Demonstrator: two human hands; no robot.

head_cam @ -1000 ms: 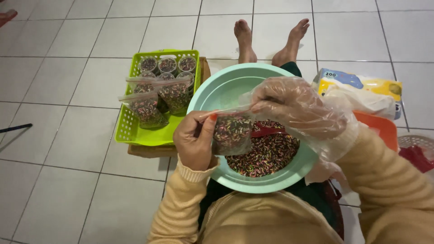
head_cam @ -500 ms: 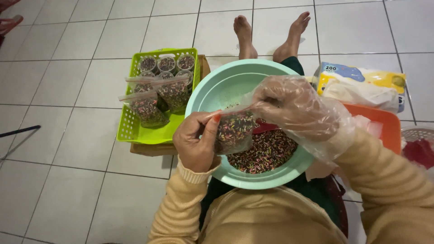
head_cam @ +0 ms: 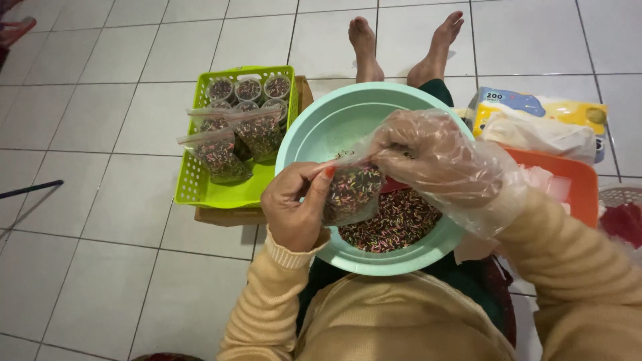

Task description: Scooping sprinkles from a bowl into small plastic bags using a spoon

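Note:
A mint-green bowl (head_cam: 321, 130) rests on my lap, holding a heap of coloured sprinkles (head_cam: 394, 224). Over it my left hand (head_cam: 294, 207) grips a small clear plastic bag (head_cam: 351, 194) partly filled with the same sprinkles. My right hand (head_cam: 435, 154), inside a loose clear plastic glove, pinches the bag's top edge. A bit of red, perhaps a scoop, shows under the gloved hand; I cannot tell what it is.
A lime-green basket (head_cam: 200, 190) at the left holds filled bags and small cups of sprinkles, on a low wooden board. An orange tray (head_cam: 568, 184) and a tissue pack (head_cam: 542, 124) lie at the right. My bare feet stretch over the white tiled floor beyond the bowl.
The bag has stayed over the bowl in both hands. My gloved right hand has shifted slightly on the bag's top. The view has tilted a little.

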